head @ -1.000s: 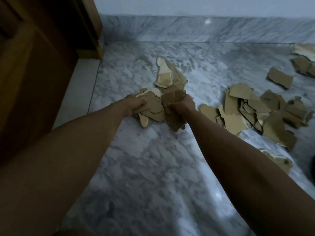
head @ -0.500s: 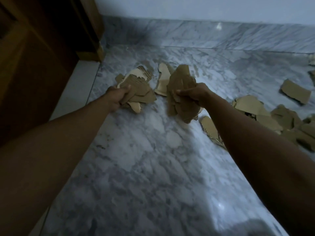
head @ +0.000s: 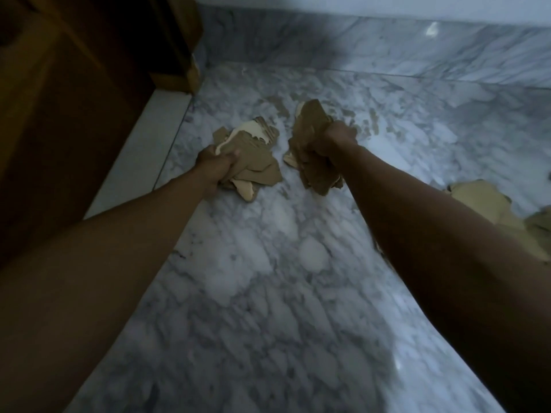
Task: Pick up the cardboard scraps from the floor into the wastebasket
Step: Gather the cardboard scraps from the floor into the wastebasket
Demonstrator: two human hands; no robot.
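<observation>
Cardboard scraps are held in two bunches above the marble floor (head: 268,293), toward its far left corner where the wooden door frame (head: 176,55) meets the marble skirting (head: 387,46). The left bunch (head: 253,162) is clenched in the left hand (head: 214,165), fingers closed round the near ends of several overlapping pieces. The right bunch (head: 313,144) is squeezed in the right hand (head: 337,141), closed as a fist about its middle. More scraps (head: 489,210) lie on the floor at the right edge of the view, partly hidden behind the right forearm. No wastebasket is in view.

The pieces are judged light and fairly stiff, with torn, ragged edges and a paler inner layer exposed on some. Being flat and loosely stacked, the outer pieces may slide out of a bunch, so a firm grip across the middle of each stack is advised. Single flat pieces on smooth marble are probably best lifted at a raised corner or torn edge.
</observation>
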